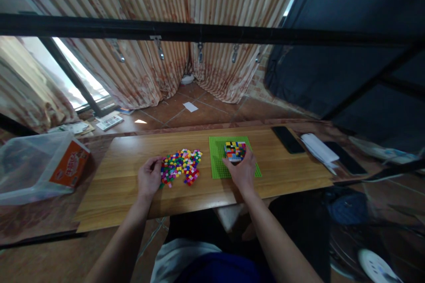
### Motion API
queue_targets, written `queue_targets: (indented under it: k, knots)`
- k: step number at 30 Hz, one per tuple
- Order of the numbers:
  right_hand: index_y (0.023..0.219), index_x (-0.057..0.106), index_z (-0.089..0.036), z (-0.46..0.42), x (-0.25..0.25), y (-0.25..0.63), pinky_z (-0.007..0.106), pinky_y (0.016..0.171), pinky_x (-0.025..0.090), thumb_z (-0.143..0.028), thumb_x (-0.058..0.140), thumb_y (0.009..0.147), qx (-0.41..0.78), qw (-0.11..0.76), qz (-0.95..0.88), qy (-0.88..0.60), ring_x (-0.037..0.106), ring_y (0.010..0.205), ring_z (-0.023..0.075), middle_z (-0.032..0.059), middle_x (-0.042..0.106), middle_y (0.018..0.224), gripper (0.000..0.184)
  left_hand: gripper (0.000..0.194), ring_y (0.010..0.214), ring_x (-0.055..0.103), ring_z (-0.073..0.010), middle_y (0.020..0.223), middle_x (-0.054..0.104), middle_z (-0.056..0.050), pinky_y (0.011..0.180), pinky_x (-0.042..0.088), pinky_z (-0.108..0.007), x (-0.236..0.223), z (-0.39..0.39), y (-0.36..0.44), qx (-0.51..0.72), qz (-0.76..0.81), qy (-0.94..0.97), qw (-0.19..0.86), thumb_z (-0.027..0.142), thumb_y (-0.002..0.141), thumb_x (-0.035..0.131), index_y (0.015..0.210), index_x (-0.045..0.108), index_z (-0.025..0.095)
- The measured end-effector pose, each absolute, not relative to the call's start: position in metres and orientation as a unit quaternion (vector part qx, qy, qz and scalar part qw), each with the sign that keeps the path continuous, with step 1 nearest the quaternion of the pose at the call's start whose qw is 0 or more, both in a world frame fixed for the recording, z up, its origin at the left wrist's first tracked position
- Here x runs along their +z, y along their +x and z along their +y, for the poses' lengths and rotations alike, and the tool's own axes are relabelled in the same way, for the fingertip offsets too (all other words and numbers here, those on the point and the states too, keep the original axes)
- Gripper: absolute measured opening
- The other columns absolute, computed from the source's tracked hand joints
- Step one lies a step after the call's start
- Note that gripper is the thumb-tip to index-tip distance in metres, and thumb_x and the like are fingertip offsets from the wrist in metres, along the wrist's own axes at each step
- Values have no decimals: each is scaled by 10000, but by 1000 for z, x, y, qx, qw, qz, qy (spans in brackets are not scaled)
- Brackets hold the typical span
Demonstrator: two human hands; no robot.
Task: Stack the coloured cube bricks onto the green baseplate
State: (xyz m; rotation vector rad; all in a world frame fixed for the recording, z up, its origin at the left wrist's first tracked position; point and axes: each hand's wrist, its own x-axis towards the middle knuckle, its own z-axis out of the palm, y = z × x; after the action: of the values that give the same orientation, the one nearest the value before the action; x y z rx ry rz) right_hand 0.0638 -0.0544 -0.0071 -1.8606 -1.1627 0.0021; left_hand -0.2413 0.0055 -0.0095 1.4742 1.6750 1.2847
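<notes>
At the left edge of a loose pile of small coloured building bricks (181, 163) is my left hand (148, 177), its thumb and index finger brought together. Whether a brick sits between those fingertips is too small to tell. My right hand (244, 171) grips a multicoloured brick block (235, 148) between thumb and fingers, from its near and right sides. Beneath the block lies a green studded baseplate (217, 168). The hand covers part of the block's right side and part of the plate.
The wooden table (122, 154) carries a black phone (287, 139) to the right. Beyond it lie a white packet (319, 148) and another dark phone-like slab (345, 158). A clear plastic bin (33, 163) with an orange label stands left. A black bar (212, 33) crosses above.
</notes>
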Motion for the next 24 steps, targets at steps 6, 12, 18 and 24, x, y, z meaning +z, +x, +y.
queue_targets:
  k: [6, 12, 18, 24]
  knots:
    - [1437, 367, -120, -64, -6, 61, 562, 987, 386, -428, 721, 739, 0, 426, -482, -766, 502, 1184, 365, 242, 543, 1298, 841, 284, 834, 681, -203, 897, 757, -66, 801, 540, -311, -5, 3, -239, 486, 625, 539, 286, 350, 787, 556, 903, 734, 161]
    - [1465, 342, -119, -89, -9, 64, 582, 986, 387, -511, 740, 719, 19, 408, -496, -766, 482, 1203, 383, 244, 519, 1327, 932, 285, 842, 676, -195, 896, 751, -66, 790, 534, -294, -8, 2, -238, 496, 617, 538, 290, 344, 799, 548, 904, 730, 152]
    - [1379, 504, -205, -107, 4, 46, 576, 1074, 331, -440, 632, 860, -51, 411, -578, -703, 421, 1295, 353, 170, 460, 1426, 584, 287, 846, 670, -190, 898, 746, -65, 795, 526, -291, -12, 2, -237, 502, 614, 537, 289, 347, 814, 547, 913, 730, 149]
    - [1106, 704, -267, -97, 1, -6, 405, 948, 457, -226, 450, 958, 102, 356, -717, -591, 549, 1057, 238, 77, 631, 1129, 298, 274, 853, 670, -190, 900, 750, -59, 804, 525, -292, -11, 2, -236, 499, 614, 539, 288, 338, 822, 541, 898, 730, 156]
